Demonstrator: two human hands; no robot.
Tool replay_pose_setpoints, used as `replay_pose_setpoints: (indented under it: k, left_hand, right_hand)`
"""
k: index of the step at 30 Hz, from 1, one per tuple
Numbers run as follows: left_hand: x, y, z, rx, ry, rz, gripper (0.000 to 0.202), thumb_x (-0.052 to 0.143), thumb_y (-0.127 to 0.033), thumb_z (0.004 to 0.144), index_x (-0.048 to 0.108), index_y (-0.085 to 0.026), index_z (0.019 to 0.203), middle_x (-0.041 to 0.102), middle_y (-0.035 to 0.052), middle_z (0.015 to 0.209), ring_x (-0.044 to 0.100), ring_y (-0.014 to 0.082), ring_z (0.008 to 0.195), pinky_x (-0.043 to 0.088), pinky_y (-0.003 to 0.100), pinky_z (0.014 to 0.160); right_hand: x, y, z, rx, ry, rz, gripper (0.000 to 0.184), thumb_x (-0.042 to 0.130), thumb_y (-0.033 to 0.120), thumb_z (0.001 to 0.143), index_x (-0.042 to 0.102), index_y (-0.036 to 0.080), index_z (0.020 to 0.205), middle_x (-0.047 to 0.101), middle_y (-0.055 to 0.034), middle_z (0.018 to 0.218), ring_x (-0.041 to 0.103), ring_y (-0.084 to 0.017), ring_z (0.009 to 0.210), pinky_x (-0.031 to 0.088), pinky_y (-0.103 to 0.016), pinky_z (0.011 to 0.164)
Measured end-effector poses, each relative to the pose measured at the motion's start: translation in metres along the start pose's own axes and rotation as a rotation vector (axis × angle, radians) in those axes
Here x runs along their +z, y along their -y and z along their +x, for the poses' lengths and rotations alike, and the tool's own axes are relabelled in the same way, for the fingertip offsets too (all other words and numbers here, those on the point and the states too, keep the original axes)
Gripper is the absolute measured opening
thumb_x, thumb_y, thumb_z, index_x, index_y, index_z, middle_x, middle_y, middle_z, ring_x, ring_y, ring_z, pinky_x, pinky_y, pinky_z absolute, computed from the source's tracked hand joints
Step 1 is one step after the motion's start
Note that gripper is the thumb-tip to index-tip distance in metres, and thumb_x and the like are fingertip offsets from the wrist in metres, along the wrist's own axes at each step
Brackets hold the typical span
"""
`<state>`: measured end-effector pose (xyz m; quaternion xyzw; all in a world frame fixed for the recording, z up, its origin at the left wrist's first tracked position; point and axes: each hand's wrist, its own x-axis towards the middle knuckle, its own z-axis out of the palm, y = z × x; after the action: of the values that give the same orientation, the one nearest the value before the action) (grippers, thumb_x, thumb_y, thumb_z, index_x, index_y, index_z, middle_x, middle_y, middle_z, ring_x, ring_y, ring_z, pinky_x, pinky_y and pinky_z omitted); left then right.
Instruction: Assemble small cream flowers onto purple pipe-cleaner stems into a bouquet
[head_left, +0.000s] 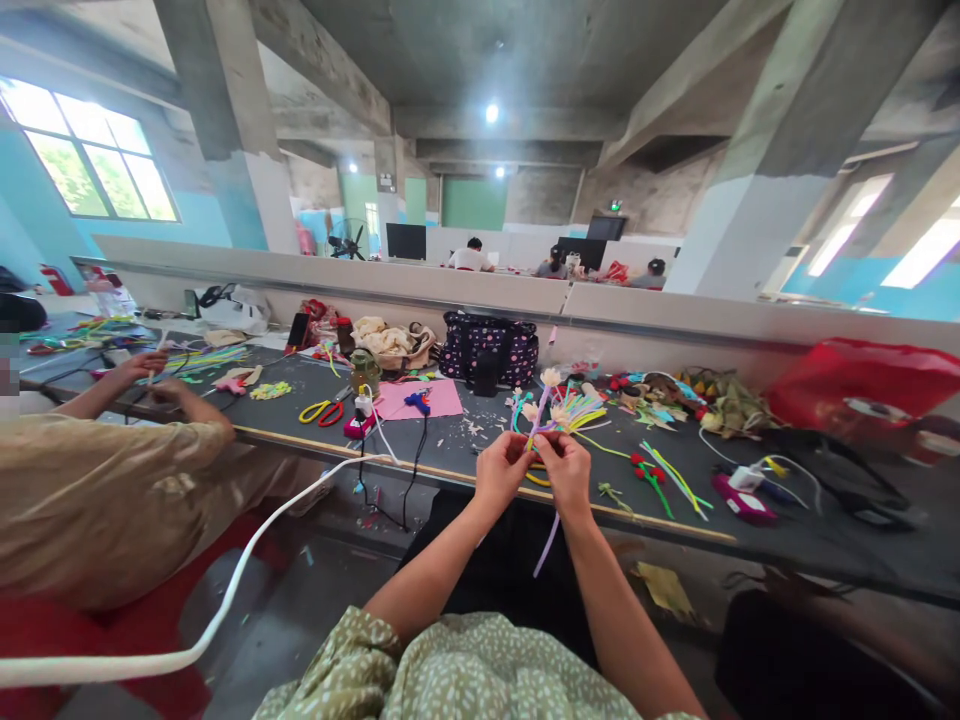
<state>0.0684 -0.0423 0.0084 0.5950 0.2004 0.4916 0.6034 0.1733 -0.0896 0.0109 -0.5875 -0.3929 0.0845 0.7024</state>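
Both of my hands are pinched together over the table's front edge, around a pipe-cleaner flower [546, 548]. Its lilac stem hangs down below my fingers, and cream blossoms [551, 378] stand up above them. My left hand [502, 466] grips the stem from the left, thumb and fingertips closed. From the right, my right hand [565, 470] pinches at the same spot, its fingertips nearly touching the left ones. A little yellow shows between the fingertips, too small to make out. Just behind lie loose pipe cleaners [589, 412] in yellow, green and white.
Right of my hands lie a red-and-green pipe-cleaner piece [652, 480] and a magenta power block [742, 500]. Scissors [322, 412], a blue glue gun [418, 402] on a pink sheet [450, 397] and a patterned bag [491, 350] are leftward. A co-worker [112, 490] sits at left.
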Motion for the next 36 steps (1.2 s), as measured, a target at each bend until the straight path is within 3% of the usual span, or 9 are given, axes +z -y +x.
replay_pose_setpoints:
  k: [4, 10, 16, 23, 30, 36]
  left_hand:
    - [0.002, -0.003, -0.003, 0.143, -0.037, 0.180, 0.018, 0.069, -0.021, 0.071, 0.069, -0.025, 0.088, 0.064, 0.0025, 0.085, 0.055, 0.0157, 0.079, 0.041, 0.023, 0.079]
    - [0.001, -0.003, 0.001, 0.166, -0.037, 0.202, 0.007, 0.065, -0.024, 0.076, 0.071, -0.023, 0.079, 0.064, 0.0036, 0.077, 0.054, 0.0165, 0.075, 0.041, 0.024, 0.075]
    - [0.004, 0.000, 0.007, 0.042, -0.056, -0.005, 0.013, 0.069, -0.031, 0.070, 0.071, -0.018, 0.072, 0.063, 0.0011, 0.061, 0.055, 0.0129, 0.058, 0.042, 0.023, 0.059]
    - [0.005, -0.002, 0.008, -0.104, 0.006, -0.311, 0.026, 0.078, -0.033, 0.061, 0.066, -0.012, 0.068, 0.063, 0.0007, 0.056, 0.055, 0.0100, 0.050, 0.044, 0.023, 0.054]
    - [-0.004, -0.004, 0.009, -0.233, 0.136, -0.383, 0.032, 0.081, -0.035, 0.057, 0.064, -0.010, 0.068, 0.065, 0.0031, 0.059, 0.059, 0.0116, 0.051, 0.045, 0.023, 0.055]
    - [-0.009, 0.003, 0.015, -0.293, 0.171, -0.389, 0.036, 0.082, -0.036, 0.055, 0.065, -0.010, 0.072, 0.066, 0.0029, 0.063, 0.061, 0.0117, 0.051, 0.046, 0.023, 0.056]
  right_hand:
    - [0.002, 0.006, -0.005, -0.068, -0.041, -0.092, 0.023, 0.063, 0.040, 0.074, 0.067, 0.018, 0.079, 0.067, -0.0032, 0.072, 0.060, -0.017, 0.065, 0.048, -0.028, 0.065]
    - [-0.002, 0.012, -0.007, -0.136, 0.015, -0.127, 0.024, 0.062, 0.041, 0.076, 0.069, 0.018, 0.078, 0.067, -0.0021, 0.072, 0.058, -0.016, 0.065, 0.046, -0.028, 0.067]
    - [0.000, 0.007, -0.006, -0.054, 0.032, -0.005, 0.026, 0.066, 0.043, 0.073, 0.070, 0.018, 0.079, 0.068, -0.0026, 0.073, 0.059, -0.016, 0.063, 0.047, -0.028, 0.065]
    - [0.001, 0.007, -0.005, 0.083, 0.073, 0.194, 0.025, 0.073, 0.041, 0.067, 0.067, 0.018, 0.074, 0.063, 0.0013, 0.064, 0.054, -0.012, 0.054, 0.047, -0.025, 0.054]
    - [0.001, 0.013, -0.007, 0.175, 0.138, 0.260, 0.026, 0.075, 0.041, 0.064, 0.065, 0.019, 0.072, 0.061, 0.0027, 0.062, 0.053, -0.011, 0.049, 0.049, -0.025, 0.048]
    - [-0.001, 0.013, -0.003, 0.271, 0.190, 0.337, 0.030, 0.077, 0.043, 0.062, 0.064, 0.020, 0.076, 0.062, 0.0032, 0.061, 0.053, -0.010, 0.046, 0.046, -0.023, 0.043]
